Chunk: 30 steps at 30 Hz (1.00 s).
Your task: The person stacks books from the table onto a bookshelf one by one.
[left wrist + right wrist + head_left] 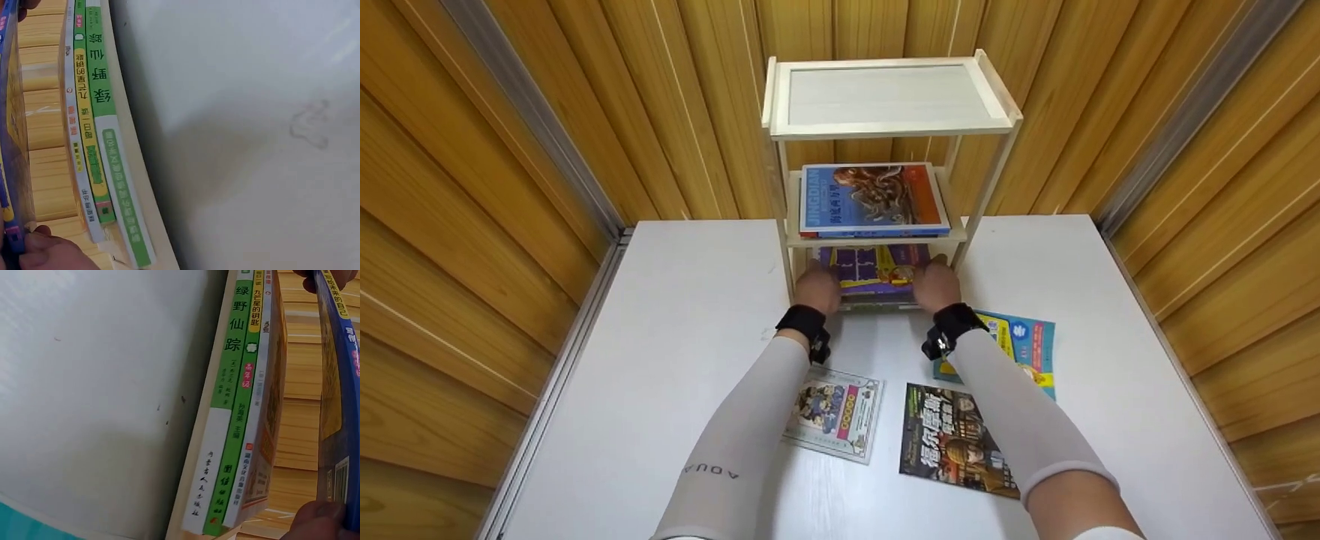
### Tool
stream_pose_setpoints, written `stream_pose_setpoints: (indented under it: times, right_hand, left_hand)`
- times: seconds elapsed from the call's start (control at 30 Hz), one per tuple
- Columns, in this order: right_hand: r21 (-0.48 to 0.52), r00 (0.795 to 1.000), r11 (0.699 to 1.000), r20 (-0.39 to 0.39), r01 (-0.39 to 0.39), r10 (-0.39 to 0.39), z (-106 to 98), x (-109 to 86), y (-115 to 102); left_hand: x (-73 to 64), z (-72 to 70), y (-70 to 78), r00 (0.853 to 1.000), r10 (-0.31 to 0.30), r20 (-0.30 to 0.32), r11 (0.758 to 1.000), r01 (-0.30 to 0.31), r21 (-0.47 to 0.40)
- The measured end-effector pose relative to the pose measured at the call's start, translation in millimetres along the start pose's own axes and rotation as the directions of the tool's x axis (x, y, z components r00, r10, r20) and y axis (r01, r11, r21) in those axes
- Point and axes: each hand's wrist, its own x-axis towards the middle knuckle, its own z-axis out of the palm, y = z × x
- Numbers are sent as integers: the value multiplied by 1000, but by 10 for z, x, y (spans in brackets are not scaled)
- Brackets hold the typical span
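Observation:
Both hands hold a purple-blue book (859, 271) by its two ends, inside the lower level of a pale wooden shelf rack (780, 187). My left hand (818, 289) grips the left end, with the thumb on the edge. At the opposite end, my right hand (937, 286) pinches the cover and spine. The wrist views show the held book (334, 394) raised above a stack on the bottom shelf, with a gap between. That stack has a green-spined book (104, 84) lowest, a green-and-yellow book (90, 129) over it and a thin white-spined book (77, 152) on top.
Over the hands, the middle shelf carries a blue-and-red book (877, 196) with an octopus cover. On the white table (607, 420) lie a pale framed-cover book (840, 412), a dark comic-style book (941, 442) and a teal-and-yellow book (1031, 349), partly under the forearms. Wooden panel walls surround it.

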Motion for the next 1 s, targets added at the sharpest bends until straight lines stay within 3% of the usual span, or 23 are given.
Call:
stream_pose_setpoints:
  times: [0.07, 0.2, 0.3, 0.4, 0.57, 0.7, 0.83, 1.0]
  right_hand:
    - [-24, 1000, 1000, -5, 3, -3, -1, 0, 12]
    - [-142, 1000, 990, -28, 4, -8, 24, -4, 22]
    - [-236, 999, 972, -41, 12, -23, 78, -46, 20]
    - [-272, 996, 962, -63, 38, -57, 119, -111, 7]
    - [-279, 982, 953, -111, 116, -152, 135, -247, -41]
    - [-302, 945, 930, -179, 212, -273, 150, -437, -60]
    - [-360, 913, 893, -201, 270, -356, 155, -644, -35]
    - [-362, 931, 893, -140, 268, -336, 182, -848, -41]
  left_hand:
    - [-16, 0, 24, 998, 56, -31, 994, -53, 97]
    - [-36, -4, 61, 991, 41, -130, 994, -27, 108]
    - [-55, 8, 65, 991, -20, -133, 997, 30, 76]
    - [-84, 24, 50, 995, -26, -100, 994, 36, 100]
    - [-98, 10, 19, 995, 41, -95, 988, -26, 155]
    - [-153, -92, 40, 993, 47, -106, 998, -43, 46]
    - [-269, -171, 84, 987, 97, -131, 995, -94, 27]
    - [-484, -153, 86, 965, 179, -193, 983, -169, 68]
